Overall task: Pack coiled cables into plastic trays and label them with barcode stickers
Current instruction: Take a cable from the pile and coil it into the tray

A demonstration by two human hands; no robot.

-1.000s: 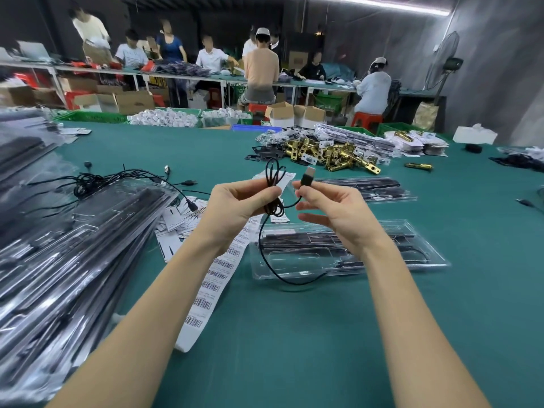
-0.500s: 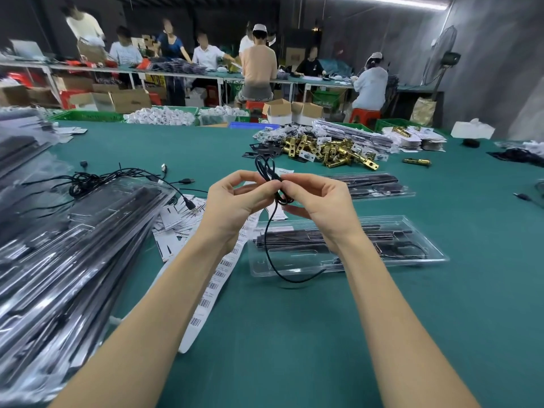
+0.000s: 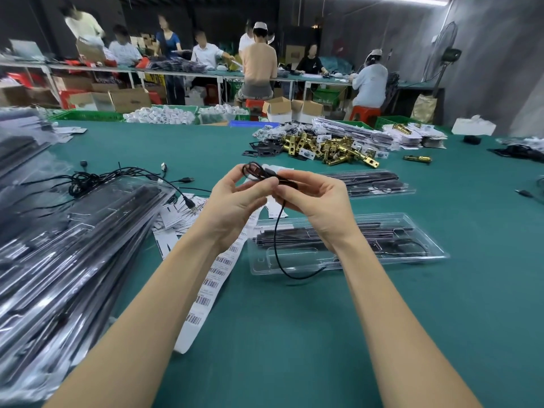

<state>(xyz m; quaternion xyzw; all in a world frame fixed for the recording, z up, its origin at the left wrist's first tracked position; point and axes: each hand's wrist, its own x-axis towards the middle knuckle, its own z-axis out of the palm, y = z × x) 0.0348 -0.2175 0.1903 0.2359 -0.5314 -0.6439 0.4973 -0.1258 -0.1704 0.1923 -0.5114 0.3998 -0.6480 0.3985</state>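
Both hands hold a thin black cable (image 3: pixel 276 240) above the green table. My left hand (image 3: pixel 235 201) pinches its small coil at the top, and my right hand (image 3: pixel 316 204) grips the cable right beside it. A loose loop hangs down over a clear plastic tray (image 3: pixel 412 254) that lies under my right hand with black parts inside. A long strip of barcode stickers (image 3: pixel 209 287) runs along the table under my left forearm.
A big heap of clear trays (image 3: pixel 59 260) fills the left side, with loose black cables (image 3: pixel 123 178) on top. A second filled tray (image 3: pixel 376 184) lies farther back. Brass hardware (image 3: pixel 326 148) is piled beyond it. Several people work at far tables.
My hands have come together on the cable; the right hand brought the plug end to the coil. The hanging loop has shortened slightly.
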